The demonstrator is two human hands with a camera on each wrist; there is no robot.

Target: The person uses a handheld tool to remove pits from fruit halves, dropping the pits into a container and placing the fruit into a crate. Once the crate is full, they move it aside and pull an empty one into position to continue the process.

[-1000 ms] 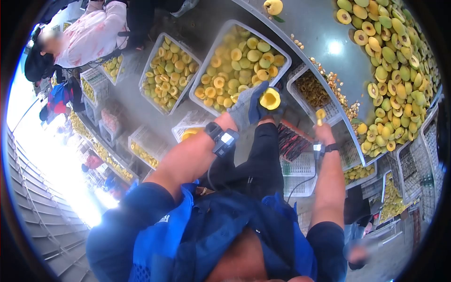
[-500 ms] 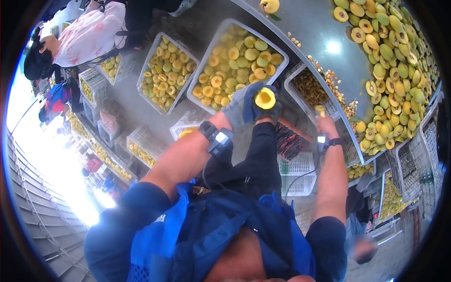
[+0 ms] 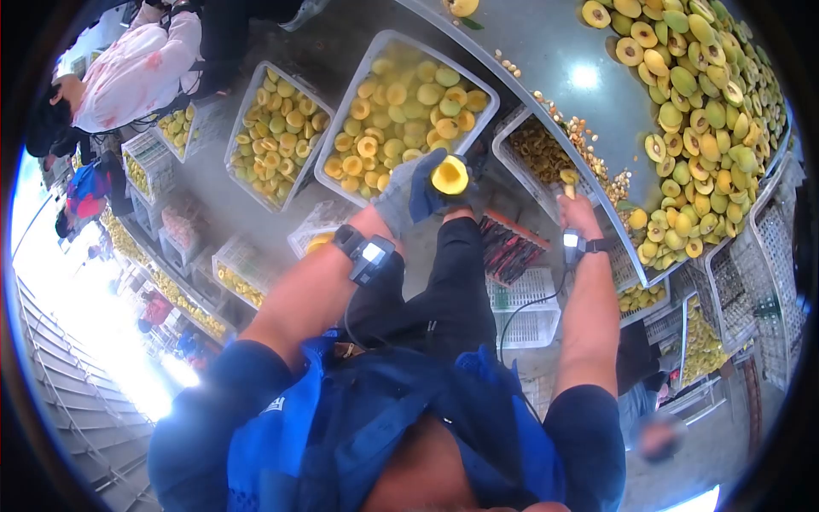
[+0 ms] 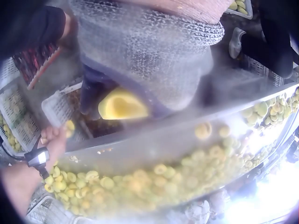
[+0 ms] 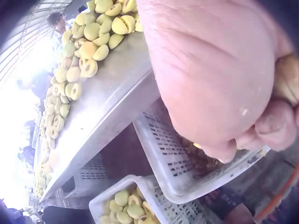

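Observation:
My left hand [image 3: 403, 198], in a grey and dark blue glove, holds a yellow peach half [image 3: 450, 177] with its scooped-out hollow facing up. In the left wrist view, the dark glove fingers curl round the peach half [image 4: 124, 106]. Bare and ungloved, my right hand [image 3: 578, 213] grips a small tool by its wooden handle [image 5: 287, 79]. A yellowish lump [image 3: 569, 176] shows at the tool's end, too small to make out. This hand is over the edge of a white crate [image 3: 505, 152] of brown pits and scraps, partly covering it in the right wrist view.
A metal table [image 3: 546, 51] carries a large heap of halved peaches [image 3: 704, 128], with loose pits [image 3: 580, 136] along its edge. Two white crates of peach halves [image 3: 401, 111] [image 3: 277, 136] stand left of it. A red-and-black crate [image 3: 510, 247] is near my legs. Another person [image 3: 141, 68] works at upper left.
The head view has shifted, so the surroundings slide left. My right hand has moved up toward the pit crate with the tool. My left hand still holds the hollowed peach half.

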